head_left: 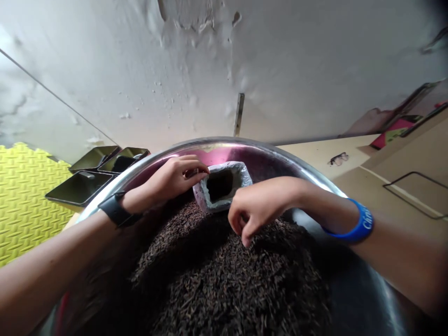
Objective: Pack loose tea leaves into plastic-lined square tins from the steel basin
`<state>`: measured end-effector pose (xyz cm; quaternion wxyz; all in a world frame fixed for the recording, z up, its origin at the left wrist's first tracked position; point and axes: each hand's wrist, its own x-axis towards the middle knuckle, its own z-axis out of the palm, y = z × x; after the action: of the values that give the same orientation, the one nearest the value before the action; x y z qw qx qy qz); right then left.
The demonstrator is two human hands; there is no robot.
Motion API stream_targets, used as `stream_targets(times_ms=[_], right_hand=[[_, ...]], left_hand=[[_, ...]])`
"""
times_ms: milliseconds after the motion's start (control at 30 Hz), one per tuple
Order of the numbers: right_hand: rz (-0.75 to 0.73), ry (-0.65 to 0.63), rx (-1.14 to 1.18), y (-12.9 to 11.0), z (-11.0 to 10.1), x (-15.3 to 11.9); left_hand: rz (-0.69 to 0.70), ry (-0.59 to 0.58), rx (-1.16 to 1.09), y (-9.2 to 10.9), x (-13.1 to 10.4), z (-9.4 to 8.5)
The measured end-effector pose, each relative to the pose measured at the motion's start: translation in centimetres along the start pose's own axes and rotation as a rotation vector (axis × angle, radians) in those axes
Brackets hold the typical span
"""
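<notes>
A large metal basin (213, 140) holds a heap of dark dried leaves (224, 284) that look like loose tea. Among the leaves, near the basin's far side, stands a small foil-lined bag (202, 198) with its mouth uppermost and its inside in shadow. At the bag's left rim, the thumb and fingers of my left hand (175, 175) pinch the edge. My right hand (261, 205) is just over the leaves at the bag's right front corner, its fingers curled in with the thumb pointing down. Whatever those fingers hold is hidden.
Several dark open tins (82, 186) stand left of the basin by a yellow foam mat (30, 200). Eyeglasses (338, 159) lie on the pale tabletop (308, 154) to the right, near a cardboard box (423, 149). Behind the basin rises a peeling wall (297, 70).
</notes>
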<state>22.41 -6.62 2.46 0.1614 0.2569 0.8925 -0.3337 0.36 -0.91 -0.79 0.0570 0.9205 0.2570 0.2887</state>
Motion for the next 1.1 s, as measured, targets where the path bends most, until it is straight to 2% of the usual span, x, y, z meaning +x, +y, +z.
stream_targets(times_ms=[67, 200, 367, 467, 567, 633, 767, 833, 900, 933, 1033, 1100], right_hand=[[0.081, -0.089, -0.073, 0.0, 0.5, 0.1], [0.113, -0.131, -0.122, -0.4, 0.9, 0.3], [0.042, -0.044, -0.036, -1.4, 1.0, 0.1], [-0.06, 0.108, 0.025, -1.5, 0.8, -0.2], [-0.084, 0.268, 0.042, -0.9, 0.3, -0.4], [-0.061, 0.401, 0.002, -0.1, -0.2, -0.2], [0.101, 0.798, -0.099, 1.6, -0.7, 0.5], [0.14, 0.881, -0.099, 1.8, -0.7, 0.8], [0.084, 0.827, -0.059, 1.5, -0.4, 0.9], [0.022, 0.735, -0.028, 1.2, -0.1, 1.0], [-0.168, 0.319, 0.022, 0.0, 1.2, 1.4], [-0.222, 0.107, -0.059, -0.8, 2.2, 1.8]], left_hand=[[-0.004, -0.002, 0.008, -0.1, 0.0, 0.1], [-0.008, 0.003, 0.027, -0.1, 0.0, 0.1], [-0.01, 0.002, 0.025, -0.1, 0.0, 0.2], [-0.011, -0.003, 0.021, -0.1, 0.0, 0.2], [-0.002, -0.006, 0.02, -0.1, 0.0, 0.2], [0.001, -0.008, 0.022, -0.2, -0.1, 0.2], [0.001, -0.004, 0.028, -0.4, -0.1, 0.2], [0.002, -0.003, 0.031, -0.5, -0.1, 0.2], [-0.004, -0.002, 0.032, -0.5, 0.0, 0.2], [-0.009, -0.002, 0.031, -0.5, 0.0, 0.2], [-0.023, -0.002, 0.024, -0.5, 0.0, 0.2], [-0.027, -0.005, 0.019, -0.5, 0.0, 0.2]])
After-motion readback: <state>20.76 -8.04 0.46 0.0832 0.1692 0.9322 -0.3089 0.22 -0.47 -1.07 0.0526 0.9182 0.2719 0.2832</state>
